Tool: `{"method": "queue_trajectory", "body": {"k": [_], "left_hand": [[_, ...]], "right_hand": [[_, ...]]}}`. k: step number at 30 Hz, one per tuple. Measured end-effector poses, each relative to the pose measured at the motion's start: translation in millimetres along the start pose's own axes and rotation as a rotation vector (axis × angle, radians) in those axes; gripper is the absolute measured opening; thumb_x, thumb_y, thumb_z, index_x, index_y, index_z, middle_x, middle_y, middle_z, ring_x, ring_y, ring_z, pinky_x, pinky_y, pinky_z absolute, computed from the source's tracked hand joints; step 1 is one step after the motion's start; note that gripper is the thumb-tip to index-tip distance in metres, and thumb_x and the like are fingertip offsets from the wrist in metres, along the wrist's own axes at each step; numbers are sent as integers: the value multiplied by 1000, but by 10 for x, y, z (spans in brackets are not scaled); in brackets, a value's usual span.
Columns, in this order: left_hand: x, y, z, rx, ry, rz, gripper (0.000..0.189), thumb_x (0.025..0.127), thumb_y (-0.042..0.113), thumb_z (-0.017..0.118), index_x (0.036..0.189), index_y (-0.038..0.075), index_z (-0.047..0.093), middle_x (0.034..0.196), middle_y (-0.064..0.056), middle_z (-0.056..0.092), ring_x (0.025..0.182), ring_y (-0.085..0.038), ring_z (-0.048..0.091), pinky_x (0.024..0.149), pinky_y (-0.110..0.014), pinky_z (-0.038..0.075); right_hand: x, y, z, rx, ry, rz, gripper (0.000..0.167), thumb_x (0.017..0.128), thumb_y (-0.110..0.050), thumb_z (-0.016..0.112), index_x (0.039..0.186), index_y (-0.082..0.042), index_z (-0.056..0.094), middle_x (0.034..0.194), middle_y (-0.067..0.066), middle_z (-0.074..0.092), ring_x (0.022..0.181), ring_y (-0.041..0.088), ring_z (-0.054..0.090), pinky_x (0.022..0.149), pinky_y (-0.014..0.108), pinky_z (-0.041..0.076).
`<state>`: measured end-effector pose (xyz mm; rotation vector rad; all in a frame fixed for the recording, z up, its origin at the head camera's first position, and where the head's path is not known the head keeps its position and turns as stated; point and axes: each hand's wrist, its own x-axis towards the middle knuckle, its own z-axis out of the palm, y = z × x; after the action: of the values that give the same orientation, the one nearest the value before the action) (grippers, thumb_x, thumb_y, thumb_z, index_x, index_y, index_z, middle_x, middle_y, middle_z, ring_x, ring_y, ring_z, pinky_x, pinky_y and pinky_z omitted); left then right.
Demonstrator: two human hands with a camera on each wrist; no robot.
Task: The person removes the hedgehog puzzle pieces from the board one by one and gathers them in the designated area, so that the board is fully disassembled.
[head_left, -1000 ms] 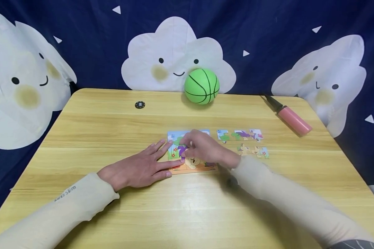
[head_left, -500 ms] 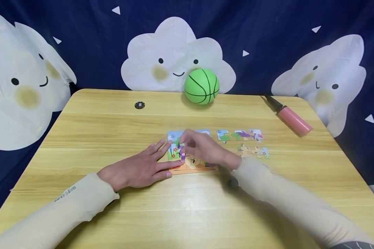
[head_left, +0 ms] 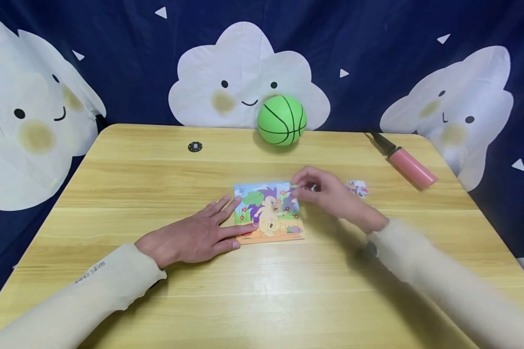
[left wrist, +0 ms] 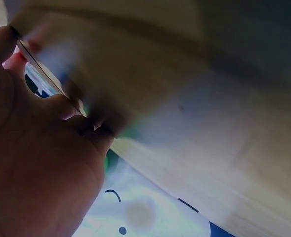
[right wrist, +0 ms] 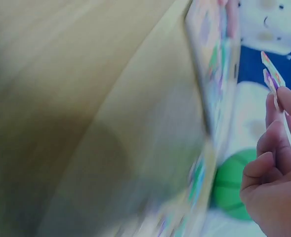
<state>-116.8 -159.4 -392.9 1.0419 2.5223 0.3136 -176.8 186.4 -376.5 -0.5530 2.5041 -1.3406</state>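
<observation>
A puzzle board (head_left: 268,235) with a hedgehog picture lies on the table in the head view. My left hand (head_left: 196,237) is spread flat, its fingertips resting on the board's left edge. Beyond the board's right edge, my right hand (head_left: 332,196) pinches a small puzzle piece (head_left: 290,195) between thumb and fingers, raised off the board. The right wrist view shows the puzzle piece (right wrist: 273,74) edge-on at the fingertips, with purple and red on it. A loose puzzle piece (head_left: 358,188) lies to the right; the right hand hides most of the others.
On the wooden table (head_left: 157,179), a green ball (head_left: 282,120) stands at the back edge. A black chip (head_left: 195,146) lies back left, and a pink hand pump (head_left: 410,167) with a black nozzle lies back right. A cloud-print curtain hangs behind.
My right hand has lifted the puzzle piece from over the board's left part and moved right with it, uncovering the hedgehog picture. My left hand stays put.
</observation>
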Motion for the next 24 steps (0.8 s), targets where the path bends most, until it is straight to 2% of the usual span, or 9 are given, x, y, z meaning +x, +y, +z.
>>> {"method": "queue_trajectory", "body": {"k": [7,11,17,24], "left_hand": [[-7,16,-7,-6,6,-3,51,117,51,44,167,48,38,185,-11,0,172,-38,-1,139,-60,13],[0,15,-14,0,6,0,51,117,49,45,167,48,38,185,-12,0,172,-38,-1,138,-60,14],[12,16,-14,-1,0,-4,51,116,50,45,167,49,38,185,-12,0,172,-38,-2,138,-62,16],[17,15,-13,1,1,1,51,117,50,45,167,49,38,185,-12,0,172,-37,-2,138,-60,13]], "right_hand": [[-264,240,-276,-71,35,85,14,103,-12,76,116,-8,72,102,9,76,90,20,67,76,25,56],[-361,320,-360,-69,18,101,13,104,-10,75,116,-7,72,101,10,76,89,22,69,75,28,60],[-456,407,-407,-70,-40,105,10,103,-11,76,113,-9,75,100,8,78,90,22,70,74,27,60],[-486,484,-381,-137,-42,36,10,99,-12,81,108,-14,78,98,1,80,91,19,67,79,24,55]]}}
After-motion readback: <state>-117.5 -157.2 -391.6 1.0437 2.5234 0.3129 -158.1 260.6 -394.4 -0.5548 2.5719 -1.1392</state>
